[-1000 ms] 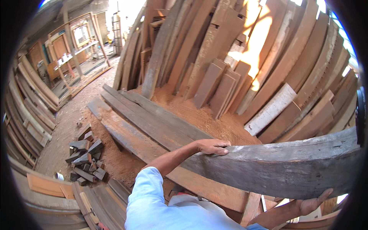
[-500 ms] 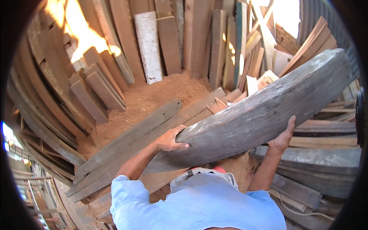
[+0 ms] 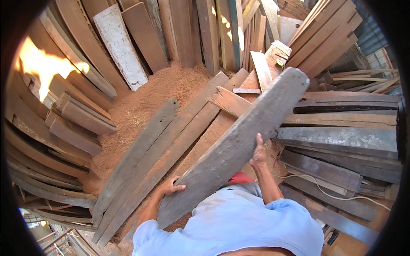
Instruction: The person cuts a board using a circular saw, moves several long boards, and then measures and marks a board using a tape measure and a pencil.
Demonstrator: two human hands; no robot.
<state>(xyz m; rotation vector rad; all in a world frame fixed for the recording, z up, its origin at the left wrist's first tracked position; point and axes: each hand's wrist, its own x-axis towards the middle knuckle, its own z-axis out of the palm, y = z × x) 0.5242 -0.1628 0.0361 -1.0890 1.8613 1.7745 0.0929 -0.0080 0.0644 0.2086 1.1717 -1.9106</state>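
Plank (image 3: 232, 149) swung anticlockwise in view, far end from 2 o'clock toward half past 1. Left hand (image 3: 171, 187) clasped one edge at 7, right hand (image 3: 258, 155) opposite edge at 4. Lift looked done, letting go not yet. Plank lay mid-view, grey boards (image 3: 147, 143) at its 10 o'clock; axis ran 7:30 to 1:30.

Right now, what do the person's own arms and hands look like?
The left hand and right hand are bare, with no gloves or wristbands showing. The left sleeve and right sleeve are short and light blue, like the rest of the shirt.
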